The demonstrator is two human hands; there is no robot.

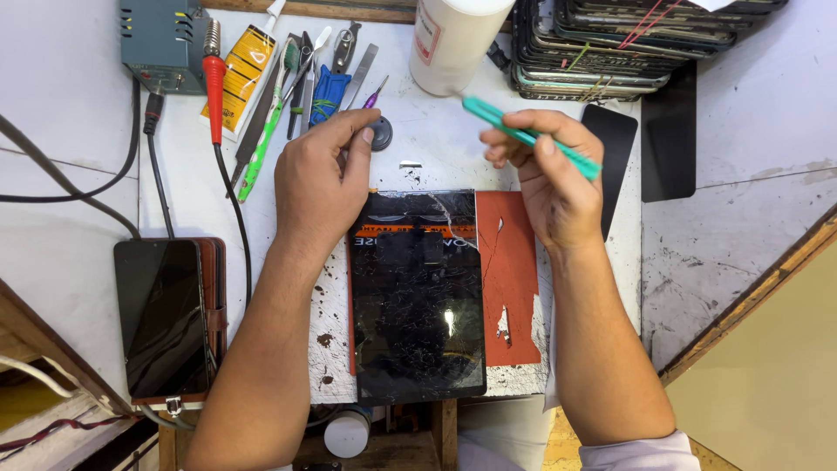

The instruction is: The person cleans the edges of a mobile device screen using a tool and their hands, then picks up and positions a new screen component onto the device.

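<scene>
You're gripping a green plastic pry tool (530,137) in your right hand (551,187), fingers pinched around its middle, held just above the top right corner of the cracked tablet (418,296). That tablet is lying flat on a red mat (513,288) between your arms. Your left hand (318,179) is curling loosely, fingertips touching a small black knob (381,133), not clearly gripping anything.

Your right hand (558,187) holds a smooth green plastic tool (528,136). Below lies a glossy black glass tablet screen (418,296), its surface cracked all over, on a matt red mat (514,288) with torn patches. The white worktop (732,244) looks scuffed and stained, edged with bare wood.
</scene>
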